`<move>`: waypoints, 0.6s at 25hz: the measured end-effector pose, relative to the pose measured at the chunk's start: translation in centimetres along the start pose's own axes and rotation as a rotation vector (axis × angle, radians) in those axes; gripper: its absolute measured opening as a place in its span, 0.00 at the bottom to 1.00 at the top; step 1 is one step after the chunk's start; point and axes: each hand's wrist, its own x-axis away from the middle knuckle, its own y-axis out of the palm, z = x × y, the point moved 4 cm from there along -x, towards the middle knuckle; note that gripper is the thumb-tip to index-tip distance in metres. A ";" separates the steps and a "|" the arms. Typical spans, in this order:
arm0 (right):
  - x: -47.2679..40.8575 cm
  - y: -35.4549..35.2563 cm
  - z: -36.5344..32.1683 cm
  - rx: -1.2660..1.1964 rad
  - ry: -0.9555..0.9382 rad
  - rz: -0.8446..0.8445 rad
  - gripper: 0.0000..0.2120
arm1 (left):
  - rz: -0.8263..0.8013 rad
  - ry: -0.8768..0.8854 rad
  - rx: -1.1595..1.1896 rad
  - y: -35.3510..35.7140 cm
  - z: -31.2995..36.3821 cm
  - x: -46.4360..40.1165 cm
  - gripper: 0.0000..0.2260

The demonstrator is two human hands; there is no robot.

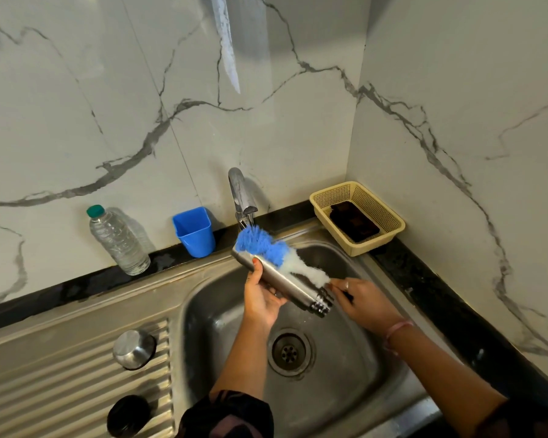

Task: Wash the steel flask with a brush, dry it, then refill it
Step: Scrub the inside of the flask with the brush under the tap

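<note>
Now over the sink: flask held tilted above the basin, its base up toward the tap, its threaded mouth down to the right. Left hand cups it from below, fingers curled round the body, thumb on top. Brush lies along the flask's upper side, touching it; blue bristles at the base end, white bristles toward the mouth. Right hand pinches the brush handle just beside the mouth; ring on one finger, pink band at the wrist. Cannot tell if water is running.

On the ledge behind: water bottle with green cap, blue cup, both upright, apart. Basket in the corner holds a dark flat object. On the ribbed drainboard left of the basin: steel cap, and nearer, a black lid.
</note>
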 end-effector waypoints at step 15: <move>5.4 -1.9 3.9 -0.004 0.030 -0.150 0.23 | 0.079 0.126 0.206 -0.5 2.4 0.1 0.21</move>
